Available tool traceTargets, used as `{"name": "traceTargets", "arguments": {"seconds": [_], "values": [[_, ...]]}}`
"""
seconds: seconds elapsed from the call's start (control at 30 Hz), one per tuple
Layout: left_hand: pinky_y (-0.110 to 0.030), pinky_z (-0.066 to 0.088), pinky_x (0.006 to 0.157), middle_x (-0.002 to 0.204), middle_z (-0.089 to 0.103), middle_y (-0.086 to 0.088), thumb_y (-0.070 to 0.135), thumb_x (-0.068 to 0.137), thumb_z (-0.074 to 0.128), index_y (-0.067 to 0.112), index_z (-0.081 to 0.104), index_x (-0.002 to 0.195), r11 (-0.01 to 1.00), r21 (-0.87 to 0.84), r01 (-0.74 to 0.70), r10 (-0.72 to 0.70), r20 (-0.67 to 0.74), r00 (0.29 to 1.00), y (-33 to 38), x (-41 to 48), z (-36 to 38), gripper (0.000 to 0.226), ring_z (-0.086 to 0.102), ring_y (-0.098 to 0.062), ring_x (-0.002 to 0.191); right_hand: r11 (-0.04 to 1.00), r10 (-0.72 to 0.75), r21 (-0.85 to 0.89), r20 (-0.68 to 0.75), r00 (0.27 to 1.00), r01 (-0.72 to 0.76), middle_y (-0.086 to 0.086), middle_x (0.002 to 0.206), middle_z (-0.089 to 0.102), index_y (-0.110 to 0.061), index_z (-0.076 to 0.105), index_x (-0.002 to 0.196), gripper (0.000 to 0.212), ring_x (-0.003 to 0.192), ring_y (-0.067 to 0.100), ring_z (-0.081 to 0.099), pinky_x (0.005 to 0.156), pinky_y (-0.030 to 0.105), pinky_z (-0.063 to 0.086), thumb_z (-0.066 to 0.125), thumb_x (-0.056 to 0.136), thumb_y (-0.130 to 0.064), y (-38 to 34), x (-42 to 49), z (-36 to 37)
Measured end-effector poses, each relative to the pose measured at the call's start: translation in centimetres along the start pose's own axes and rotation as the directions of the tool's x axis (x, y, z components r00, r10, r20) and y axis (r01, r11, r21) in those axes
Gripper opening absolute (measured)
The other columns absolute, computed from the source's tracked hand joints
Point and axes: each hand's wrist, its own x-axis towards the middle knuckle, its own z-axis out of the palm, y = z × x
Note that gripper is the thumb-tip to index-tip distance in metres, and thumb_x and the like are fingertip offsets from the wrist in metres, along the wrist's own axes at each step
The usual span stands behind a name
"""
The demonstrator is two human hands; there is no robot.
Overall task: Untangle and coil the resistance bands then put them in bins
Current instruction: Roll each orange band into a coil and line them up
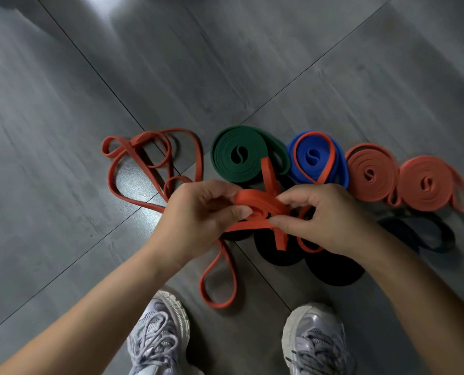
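Our left hand [198, 215] and right hand [328, 217] both pinch the orange coil [255, 203]. Its loose tail [141, 137] runs leftward, nearest our left hand.

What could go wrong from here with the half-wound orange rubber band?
The half-wound orange rubber band is only pinched between the left hand and right hand; a slip could let it spring open. Its loose loop lies by the grey sneaker and could snag. An orange strand crosses the blue coiled band; pulling might drag it.

Matt rubbery bands [260, 204], glossy floor [63, 158]
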Motion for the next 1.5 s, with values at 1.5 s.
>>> {"name": "traceTargets", "arguments": {"seconds": [1.5], "values": [[-0.019, 0.055, 0.065, 0.079, 0.072, 0.006, 0.014, 0.078, 0.068, 0.023, 0.068, 0.091, 0.922, -0.336, 0.19, -0.191, 0.033, 0.981, 0.2, 0.2, 1.5, 0.016, 0.068, -0.008, 0.073, 0.859, 0.092, 0.51, -0.225, 0.97, 0.037, 0.001, 0.076, 0.072, -0.027, 0.069, 0.088, 0.016, 0.07, 0.013, 0.07, 0.064, 0.028, 0.056, 0.071, 0.075, -0.018, -1.0, -1.2, 2.3]]}}
